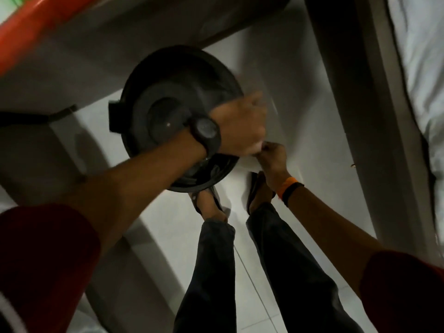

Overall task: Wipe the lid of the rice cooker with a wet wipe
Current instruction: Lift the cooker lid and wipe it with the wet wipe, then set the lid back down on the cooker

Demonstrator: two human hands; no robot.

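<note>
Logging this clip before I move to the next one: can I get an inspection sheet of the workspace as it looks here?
Surface: pale tiled floor; no worktop in use.
Job's things: dark round lid held in the air; white wet wipe at its lower right rim.
Clutter: nothing seen.
Grippers: left hand on the lid's right edge; right hand pinching the wipe.
Cables: dark cord at left, blurred.
Surroundings: white bedding at right, orange edge top left, sandalled feet below.

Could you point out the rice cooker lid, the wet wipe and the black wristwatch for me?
rice cooker lid (153, 97): head view, on its dark domed top, left of the centre.
wet wipe (247, 162): head view, on the white sheet below the two hands.
black wristwatch (206, 131): head view, on its round face, on the left wrist.
</note>
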